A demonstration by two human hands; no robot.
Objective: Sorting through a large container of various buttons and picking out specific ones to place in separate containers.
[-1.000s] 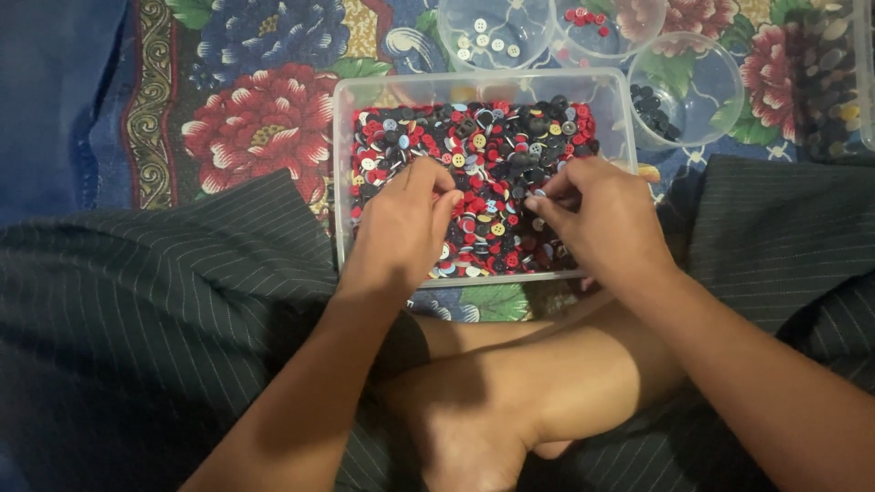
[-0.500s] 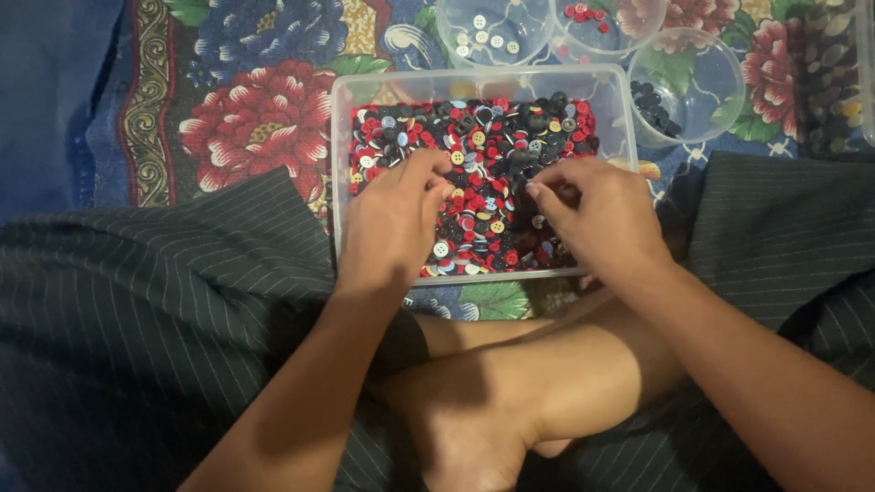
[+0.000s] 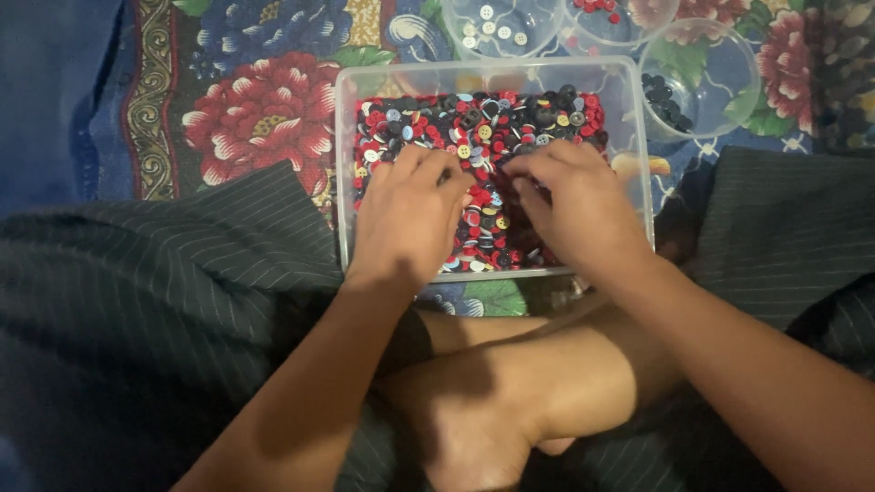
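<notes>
Filling the clear rectangular tub (image 3: 339,155) on the flowered cloth (image 3: 264,109), a deep heap of small buttons (image 3: 483,128) in red, black, white, blue and yellow is being worked by both hands. The buttons are judged to be light, hard and smooth, so they are likely to slide over one another and slip from a loose pinch; each would best be taken by its rim between thumb and forefinger, or lifted off the top of the heap. The tub itself looks thin and light and could shift if pushed.

The left hand (image 3: 406,214) is laid palm-down on the heap with its fingers curled into the buttons; whether anything is pinched cannot be told. The right hand (image 3: 579,205) is likewise bent over the heap, fingertips drawn together near the left hand's, and what it holds, if anything, is hidden beneath it.

Much of the lower half of the heap is covered by the two hands. Beyond the tub, three round clear bowls are partly cut off by the upper edge: one with pale buttons (image 3: 492,23), one with red buttons (image 3: 597,7) and one with dark buttons (image 3: 665,100). Crossed legs (image 3: 510,383) and a dark pinstriped garment (image 3: 155,301) take up the foreground.
</notes>
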